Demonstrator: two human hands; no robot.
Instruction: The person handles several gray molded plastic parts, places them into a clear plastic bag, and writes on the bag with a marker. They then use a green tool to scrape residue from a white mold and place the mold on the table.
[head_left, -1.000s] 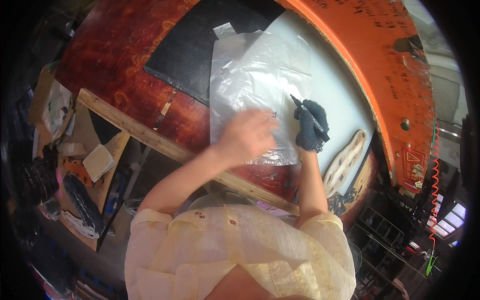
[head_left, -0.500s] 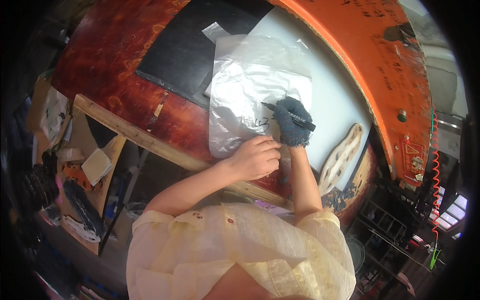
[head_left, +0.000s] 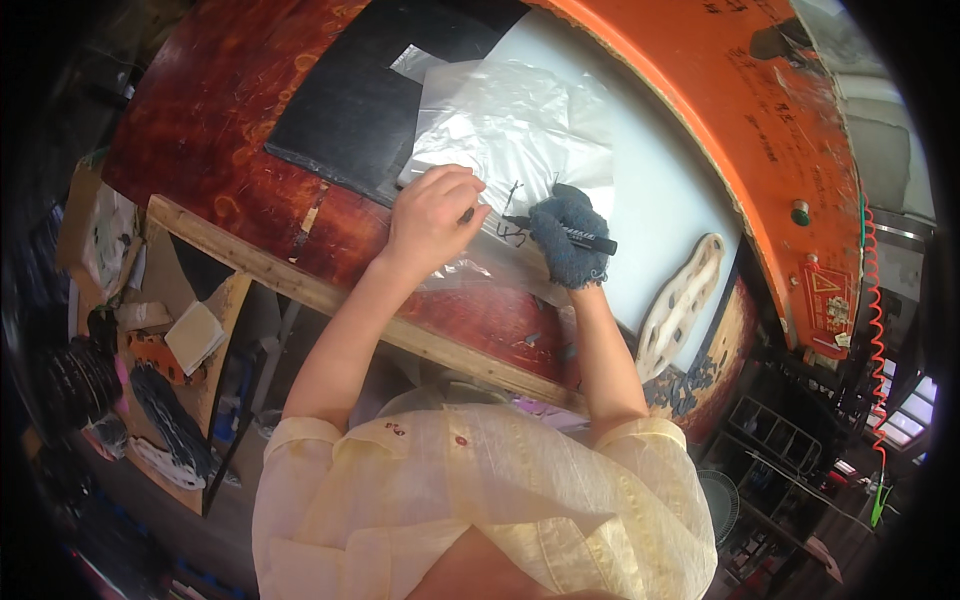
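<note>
A translucent, crinkled plastic bag (head_left: 515,115) lies over the white board with handwritten black marks near its lower part. My right hand (head_left: 568,245), in a dark grey knit glove, grips a black marker pen (head_left: 590,240), its tip pointing left at the bag by the marks. My bare left hand (head_left: 432,222) is curled at the bag's lower left edge. Between its thumb and fingers shows the end of a small black piece, which looks like the marker's cap. The bag's lower edge is blurred between the two hands.
A black sheet (head_left: 350,100) lies left of the bag on the reddish table (head_left: 210,110). The white board (head_left: 650,170) carries a pale sole-shaped cutout plate (head_left: 682,305) at right. Dark scraps (head_left: 680,392) lie near the corner. An orange machine arm (head_left: 720,90) spans the far right.
My left hand has moved up and left, away from my right hand to the bag's left edge. The bag's lower part has drawn up, baring red tabletop. The marker has shifted slightly left.
</note>
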